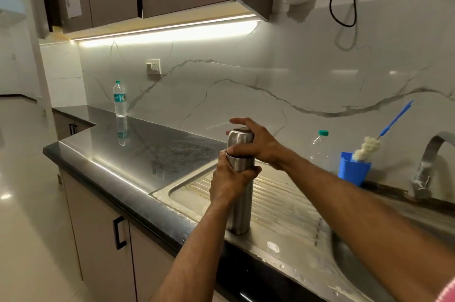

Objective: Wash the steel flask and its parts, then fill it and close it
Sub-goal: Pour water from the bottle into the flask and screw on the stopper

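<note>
Forearms reach in from the lower edge toward the steel flask point(238, 205), which stands upright on the ribbed draining board point(283, 200) at the left side of the sink, close to the front edge of the tabletop point(138, 153). Left hand point(227, 182) is wrapped round the upper body of the flask; right hand point(256, 146) grips the steel cap point(240, 139) from the side and top, index finger lifted off it.

Whether the cap is going on or coming off cannot be told from this view. Either way, the turn looks best done with the left hand pinning the body down on the board so the base does not skate on the wet ribs, and with the cap kept square to the neck so the thread does not cross.

At the back edge, well apart from the flask, stand a blue cup point(353, 169) holding a bottle brush point(369, 146), and just left of it a clear plastic bottle point(320, 145) with a green top. A second, labelled water bottle point(119, 99) stands far off at the back left. The tap point(428, 166) rises at the right. Nothing stands in the way of the hands.
</note>
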